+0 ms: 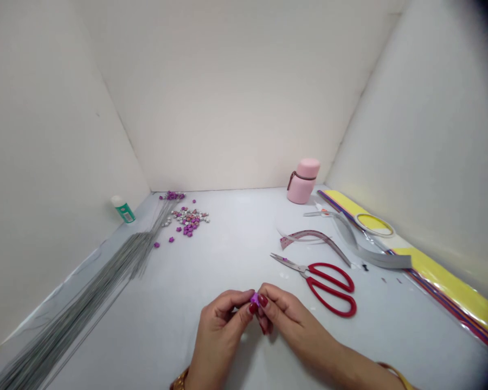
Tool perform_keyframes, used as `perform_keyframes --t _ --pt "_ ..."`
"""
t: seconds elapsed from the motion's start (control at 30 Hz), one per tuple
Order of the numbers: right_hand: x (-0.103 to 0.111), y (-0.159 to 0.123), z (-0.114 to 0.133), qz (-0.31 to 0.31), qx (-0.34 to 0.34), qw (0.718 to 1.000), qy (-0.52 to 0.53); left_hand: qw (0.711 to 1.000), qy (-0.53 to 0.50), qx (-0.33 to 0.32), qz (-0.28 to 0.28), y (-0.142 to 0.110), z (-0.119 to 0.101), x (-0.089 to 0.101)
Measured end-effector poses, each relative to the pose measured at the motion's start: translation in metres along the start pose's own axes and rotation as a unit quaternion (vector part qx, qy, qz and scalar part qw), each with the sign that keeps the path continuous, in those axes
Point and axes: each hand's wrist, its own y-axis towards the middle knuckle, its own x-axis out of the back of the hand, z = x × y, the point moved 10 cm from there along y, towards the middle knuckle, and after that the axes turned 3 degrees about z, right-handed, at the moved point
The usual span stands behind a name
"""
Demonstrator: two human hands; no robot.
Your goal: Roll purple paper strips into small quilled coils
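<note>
A small purple paper star (pixel 255 298) is pinched between both hands low in the middle of the head view. My left hand (pixel 228 317) grips its left side with thumb and forefinger. From the right, my right hand (pixel 282 309) has thumb and fingertips closed on the same star, so part of it is hidden. To the right of my hands lie red-handled scissors (pixel 329 287), blades partly apart, with a tiny purple scrap on one blade. Purple, silver and pinkish stars (pixel 191 219) lie in a loose pile at the back left.
Grey wire stems (pixel 85 287) stretch along the left side, near a glue stick (pixel 124 210). A pink flask (pixel 303 181) stands at the back. On the right lie curved paper strips (pixel 309 234), a grey strip (pixel 382 258), a tape roll (pixel 374 225) and yellow sheets (pixel 451 281).
</note>
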Motion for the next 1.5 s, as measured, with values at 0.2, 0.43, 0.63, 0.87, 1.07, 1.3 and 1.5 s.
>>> perform_keyframes --t 0.2,0.43,0.63,0.87,1.07,1.3,1.5 --pt "-0.003 -0.001 -0.005 0.016 0.001 0.999 0.033 1.0 0.009 0.005 0.001 -0.001 -0.001 -0.003" --pt "-0.004 -0.003 -0.007 0.009 -0.002 0.998 0.069 0.997 0.068 -0.033 -0.032 -0.004 -0.008 0.006" --pt "-0.009 0.0 -0.008 0.014 -0.024 0.989 0.143 0.997 0.068 -0.021 -0.043 -0.005 -0.007 0.007" --pt "-0.011 -0.002 -0.011 0.015 -0.05 0.98 0.192 0.996 0.073 -0.032 -0.034 -0.005 -0.012 0.007" --pt "-0.001 -0.004 -0.005 -0.004 -0.009 0.997 0.071 0.998 0.035 0.008 -0.044 -0.004 -0.004 0.008" --pt "0.0 -0.002 0.004 0.01 -0.001 0.999 -0.039 0.998 0.004 0.051 -0.044 -0.003 0.002 0.007" --pt "0.082 -0.016 0.019 -0.104 -0.015 0.852 -0.513 0.968 -0.168 0.159 -0.093 -0.004 0.027 0.009"
